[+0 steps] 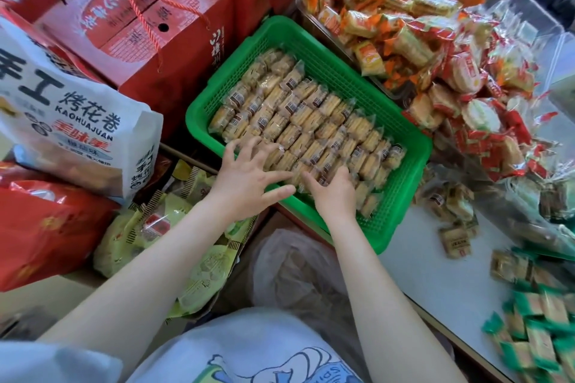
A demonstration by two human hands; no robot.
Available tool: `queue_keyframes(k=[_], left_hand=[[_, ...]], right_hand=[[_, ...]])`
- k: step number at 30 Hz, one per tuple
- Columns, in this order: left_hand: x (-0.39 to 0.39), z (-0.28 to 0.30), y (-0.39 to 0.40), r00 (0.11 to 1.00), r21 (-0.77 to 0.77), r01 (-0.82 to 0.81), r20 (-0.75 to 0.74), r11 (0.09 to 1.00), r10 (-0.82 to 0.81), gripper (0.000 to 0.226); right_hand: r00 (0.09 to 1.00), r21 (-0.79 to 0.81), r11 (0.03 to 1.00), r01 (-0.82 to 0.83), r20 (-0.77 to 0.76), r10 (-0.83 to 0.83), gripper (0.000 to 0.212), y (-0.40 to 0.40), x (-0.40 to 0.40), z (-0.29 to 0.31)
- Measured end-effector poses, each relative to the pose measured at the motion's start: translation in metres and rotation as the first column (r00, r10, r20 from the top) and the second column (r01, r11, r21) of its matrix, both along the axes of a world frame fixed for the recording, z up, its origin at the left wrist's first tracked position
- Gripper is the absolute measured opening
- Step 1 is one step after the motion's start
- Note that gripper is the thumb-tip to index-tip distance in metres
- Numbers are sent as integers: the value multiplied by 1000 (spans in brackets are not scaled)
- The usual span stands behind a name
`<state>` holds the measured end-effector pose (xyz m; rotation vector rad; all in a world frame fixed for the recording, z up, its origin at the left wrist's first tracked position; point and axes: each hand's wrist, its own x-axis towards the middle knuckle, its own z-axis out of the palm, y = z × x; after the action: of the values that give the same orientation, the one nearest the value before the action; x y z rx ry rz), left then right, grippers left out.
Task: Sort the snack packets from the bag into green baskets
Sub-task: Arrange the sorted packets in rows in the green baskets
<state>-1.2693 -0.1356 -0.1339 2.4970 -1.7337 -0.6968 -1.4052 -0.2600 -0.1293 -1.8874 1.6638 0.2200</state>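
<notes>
Hands reach from below: the left hand (249,177) lies spread and open, fingers straight on the snack packets (306,121) at the near-left corner of the green basket (401,196); the right hand (334,193) presses relaxed fingers on packets just beside it. Rows of barcoded packets fill the basket. Left, a white bag (71,121) reads "KAOHUAJUAN". Beyond stand red cartons (140,25).

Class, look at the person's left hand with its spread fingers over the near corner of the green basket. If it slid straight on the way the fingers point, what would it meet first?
Probably the rows of clear-wrapped biscuit packets in the green plastic basket; the left hand seems already over them, though height is unclear.
</notes>
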Motion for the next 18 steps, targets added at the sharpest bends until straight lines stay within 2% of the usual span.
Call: queue_keyframes(k=[2, 3, 8, 11, 14, 16, 18], left_hand=[[-6, 4, -7, 1000, 39, 16, -5, 999, -15, 75], [-8, 4, -10, 1000, 50, 17, -1, 999, -17, 78], [-13, 6, -15, 999, 114, -10, 32, 993, 7, 78], [-16, 9, -18, 999, 143, -49, 28, 988, 46, 75], [-17, 14, -22, 997, 156, -80, 4, 985, 81, 72], [-17, 17, -22, 994, 156, -101, -18, 983, 105, 69], [-25, 19, -23, 987, 94, -148, -47, 985, 153, 65]], right_hand=[[999, 0, 999, -38, 22, 38, 49, 1, -10, -3], [999, -9, 999, -36, 20, 36, 44, 2, -13, -3], [992, -51, 995, -87, -100, 81, 54, -1, -3, -5], [985, -6, 993, -116, -129, 114, 55, -3, 0, -5], [986, 98, 982, -165, -11, 167, 54, -4, -12, 4], [971, 170, 962, -214, 140, 191, 42, -5, -31, 15], [944, 161, 960, -230, 277, 180, 30, -5, -55, 27]])
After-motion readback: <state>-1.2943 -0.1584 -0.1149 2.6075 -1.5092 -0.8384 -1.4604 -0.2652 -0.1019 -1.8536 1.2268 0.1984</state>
